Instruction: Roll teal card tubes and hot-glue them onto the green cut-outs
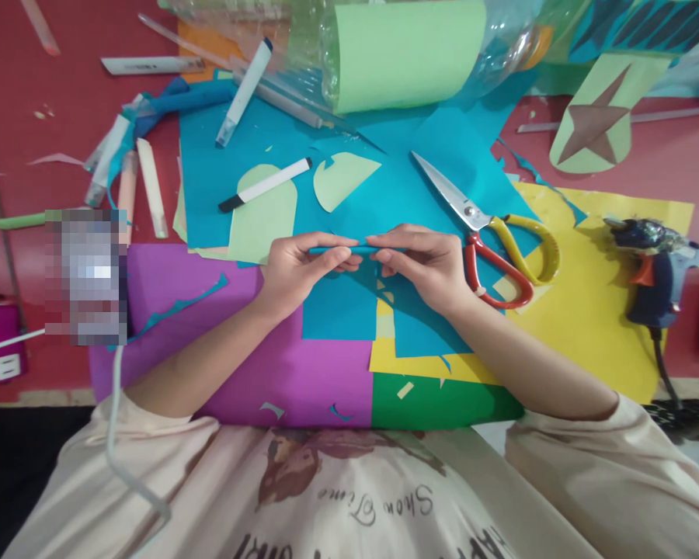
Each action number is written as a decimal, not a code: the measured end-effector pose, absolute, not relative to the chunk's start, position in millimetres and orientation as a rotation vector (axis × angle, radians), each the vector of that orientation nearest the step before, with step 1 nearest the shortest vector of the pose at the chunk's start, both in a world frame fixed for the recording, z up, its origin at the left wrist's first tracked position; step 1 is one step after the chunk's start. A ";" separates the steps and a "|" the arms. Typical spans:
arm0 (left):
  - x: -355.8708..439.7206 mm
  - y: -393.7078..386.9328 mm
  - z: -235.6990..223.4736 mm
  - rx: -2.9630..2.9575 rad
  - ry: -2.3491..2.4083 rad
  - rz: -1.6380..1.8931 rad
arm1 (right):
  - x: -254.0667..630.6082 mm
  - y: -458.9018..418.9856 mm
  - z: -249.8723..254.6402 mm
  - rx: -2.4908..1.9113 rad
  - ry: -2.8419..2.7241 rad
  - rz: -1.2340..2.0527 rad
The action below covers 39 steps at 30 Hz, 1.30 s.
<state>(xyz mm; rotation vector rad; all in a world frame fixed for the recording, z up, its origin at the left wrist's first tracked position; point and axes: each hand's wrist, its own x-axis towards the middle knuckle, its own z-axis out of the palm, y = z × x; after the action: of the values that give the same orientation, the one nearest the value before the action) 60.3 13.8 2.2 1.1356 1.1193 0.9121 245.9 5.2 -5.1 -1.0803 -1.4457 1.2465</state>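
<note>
Between my two hands is a thin strip of blue paper [358, 249], rolled or folded, held level above the blue sheets. My left hand [303, 268] pinches its left part with thumb and fingers. Close beside it, my right hand [425, 264] grips the right part the same way. Large scissors [471, 213] with one red and one yellow handle lie partly spread just beyond my right hand. A white marker with a black cap [266, 185] rests on a light green paper piece [262, 225] past my left hand. Another green cut-out [343, 180] lies nearby.
A hot glue gun [652, 268] lies on yellow paper [606, 310] at the right. Clear plastic bottles, one wrapped in green paper [408, 54], lie at the back. Several markers [110, 163] are at the left. Purple paper [238, 365] and a blurred-out device with a cable [115, 419] are nearer me.
</note>
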 end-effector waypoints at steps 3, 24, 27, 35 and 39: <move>60.7 13.5 1.8 1.129 1.119 0.920 | 244.9 5.1 -5.7 -1.106 -1.407 1.261; 56.8 15.0 -1.9 1.183 1.016 0.853 | 247.8 6.1 -4.8 -1.070 -1.472 1.315; 57.0 15.0 -1.4 1.201 1.054 0.890 | 246.5 6.3 -5.6 -1.088 -1.431 1.298; 53.7 19.3 -7.1 1.385 1.122 1.150 | 244.3 9.2 -8.5 -1.195 -1.195 1.122; 43.5 29.8 -11.5 1.537 1.223 1.273 | 247.7 9.2 -8.1 -1.255 -1.158 1.035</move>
<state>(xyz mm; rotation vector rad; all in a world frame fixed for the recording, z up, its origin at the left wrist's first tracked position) 43.5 29.8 -11.5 1.5366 1.2233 1.2734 247.7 9.2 -8.1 -1.2551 -1.1576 1.0349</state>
